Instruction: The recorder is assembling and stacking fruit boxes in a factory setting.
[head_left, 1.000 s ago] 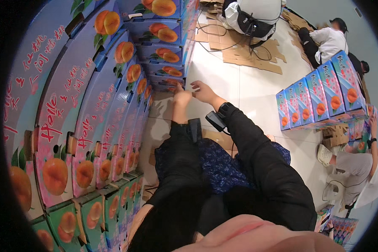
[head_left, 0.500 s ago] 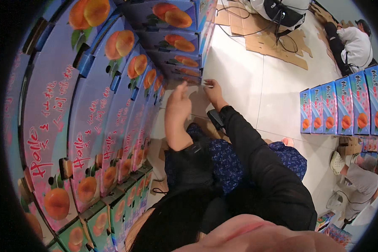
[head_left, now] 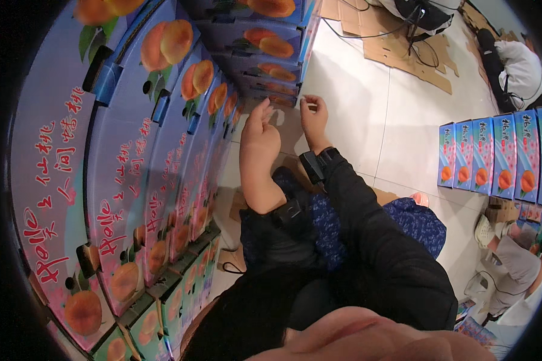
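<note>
My left hand (head_left: 261, 125) is held out over the floor with its fingers stretched forward, open, near the foot of the far stack of peach-printed boxes (head_left: 270, 45). My right hand (head_left: 314, 114) is at the near right corner of that stack, its fingers bent but apart. I see nothing held in either hand. Whether the fingertips touch the lowest box cannot be made out. A black device (head_left: 311, 167) is strapped at my right wrist. Close to my left arm rises a tall wall of blue and pink peach-printed boxes (head_left: 111, 162).
Green-toned boxes (head_left: 140, 328) form the lower left. To the right stands a row of blue boxes (head_left: 482, 156). Flattened cardboard (head_left: 403, 57), cables and a black-and-white bag (head_left: 412, 18) lie ahead. One person (head_left: 521, 72) is at far right, another (head_left: 518, 259) lower right.
My view has shifted slightly, so the boxes sit differently in it. My right hand has turned and its fingers are more bent. My left hand stays near the stack, fingers still extended.
</note>
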The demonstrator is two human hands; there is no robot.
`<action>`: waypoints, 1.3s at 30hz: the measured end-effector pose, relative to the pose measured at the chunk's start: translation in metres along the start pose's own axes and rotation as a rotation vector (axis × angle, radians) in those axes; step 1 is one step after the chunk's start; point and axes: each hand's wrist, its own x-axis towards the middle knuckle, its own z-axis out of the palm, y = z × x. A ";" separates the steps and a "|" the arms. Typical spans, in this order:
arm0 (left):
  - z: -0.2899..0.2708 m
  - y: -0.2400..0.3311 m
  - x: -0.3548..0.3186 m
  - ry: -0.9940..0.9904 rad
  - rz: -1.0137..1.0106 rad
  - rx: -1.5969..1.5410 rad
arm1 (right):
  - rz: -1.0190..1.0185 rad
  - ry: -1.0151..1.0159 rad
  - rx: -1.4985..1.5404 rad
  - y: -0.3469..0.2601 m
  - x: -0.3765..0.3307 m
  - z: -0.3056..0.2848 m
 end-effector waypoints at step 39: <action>0.002 0.010 -0.011 -0.133 -0.120 0.022 | -0.353 -0.496 -0.651 -0.066 0.052 -0.014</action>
